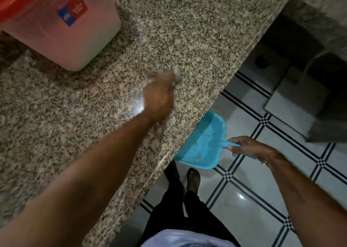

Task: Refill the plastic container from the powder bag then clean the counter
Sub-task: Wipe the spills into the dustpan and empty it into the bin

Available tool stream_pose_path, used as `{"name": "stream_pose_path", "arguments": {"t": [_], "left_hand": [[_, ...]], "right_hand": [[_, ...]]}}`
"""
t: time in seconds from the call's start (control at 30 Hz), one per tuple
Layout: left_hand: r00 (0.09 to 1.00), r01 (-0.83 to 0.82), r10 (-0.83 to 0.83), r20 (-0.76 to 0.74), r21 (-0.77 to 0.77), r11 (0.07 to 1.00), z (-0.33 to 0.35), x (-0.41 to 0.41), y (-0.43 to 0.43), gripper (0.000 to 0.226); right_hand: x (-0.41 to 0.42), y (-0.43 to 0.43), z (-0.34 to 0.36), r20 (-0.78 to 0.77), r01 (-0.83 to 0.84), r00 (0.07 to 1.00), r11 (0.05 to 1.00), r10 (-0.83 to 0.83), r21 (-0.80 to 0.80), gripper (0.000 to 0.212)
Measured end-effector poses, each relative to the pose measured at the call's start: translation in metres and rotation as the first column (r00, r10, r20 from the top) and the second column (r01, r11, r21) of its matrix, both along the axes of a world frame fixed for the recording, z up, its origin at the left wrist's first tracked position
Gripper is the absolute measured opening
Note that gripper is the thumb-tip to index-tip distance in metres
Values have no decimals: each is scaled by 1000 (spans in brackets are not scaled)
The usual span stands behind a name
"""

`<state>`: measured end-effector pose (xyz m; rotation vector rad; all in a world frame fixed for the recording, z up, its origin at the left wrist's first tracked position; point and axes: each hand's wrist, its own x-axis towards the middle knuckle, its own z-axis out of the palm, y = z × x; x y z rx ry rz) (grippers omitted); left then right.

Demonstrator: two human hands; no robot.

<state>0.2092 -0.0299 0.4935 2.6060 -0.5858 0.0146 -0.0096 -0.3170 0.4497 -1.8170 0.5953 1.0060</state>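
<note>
In the head view we see the plastic container point(62, 30), red-lidded, standing on the granite tabletop point(187, 30), well in from its front edge. Our left hand point(159, 100) is over the tabletop near that edge, blurred around something grey, so we cannot tell its grasp. Our right hand point(244, 146) curls round the handle of a blue dustpan point(202, 143). The pan is held just off the tabletop's edge, its mouth tucked beneath, above the tiled floor point(253, 181).

Head-worn camera, looking steeply down, counter point(187, 30) near
</note>
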Motion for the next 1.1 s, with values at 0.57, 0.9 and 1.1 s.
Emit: {"name": "stream_pose_path", "arguments": {"t": [0.57,0.9,1.1], "left_hand": [[882,461,-467,62,88,883,-19,-12,-19,28],[924,369,-365,-116,13,929,14,-155,116,74],[996,-52,59,-65,100,994,26,-96,110,51]], "right_hand": [[-33,22,-9,62,129,989,990,-132,50,16],[-53,30,-5,116,-25,993,992,11,124,15],[-65,17,-11,139,-90,988,984,69,151,21]]}}
